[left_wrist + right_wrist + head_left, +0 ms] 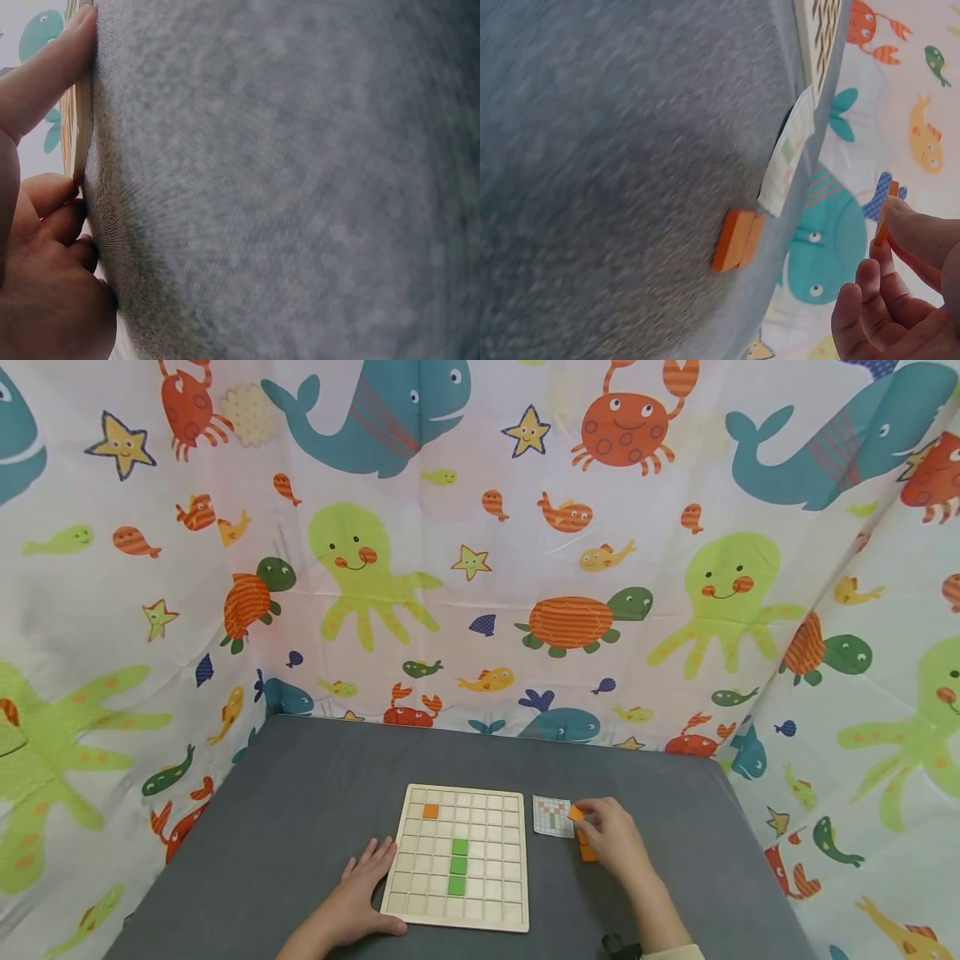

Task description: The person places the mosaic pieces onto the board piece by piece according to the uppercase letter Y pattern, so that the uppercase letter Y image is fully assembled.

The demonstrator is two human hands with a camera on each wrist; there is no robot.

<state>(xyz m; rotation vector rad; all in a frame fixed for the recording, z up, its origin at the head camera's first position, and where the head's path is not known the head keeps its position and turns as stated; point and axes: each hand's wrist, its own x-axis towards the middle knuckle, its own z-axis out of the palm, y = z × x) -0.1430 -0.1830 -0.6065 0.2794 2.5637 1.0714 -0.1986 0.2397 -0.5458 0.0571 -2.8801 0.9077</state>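
Observation:
My right hand point(617, 839) pinches a thin orange square tile point(575, 813) between thumb and fingertips, beside the right edge of a small printed pattern card point(553, 816). In the right wrist view that tile point(887, 214) is seen edge-on, raised off the table. Below the hand lie more orange tiles point(588, 852), partly covered by it. A wooden grid board point(495, 928) carries one orange tile point(431, 811) near its upper left and three green tiles point(458, 866) in a column. With fingers spread, my left hand point(358, 893) touches the board's left edge, thumb at the lower left corner.
Everything rests on a dark grey cloth-covered table point(315, 793). A sea-animal curtain point(480, 610) encloses the back and both sides. Near the right forearm, at the bottom of the head view, sits a small black object point(619, 947).

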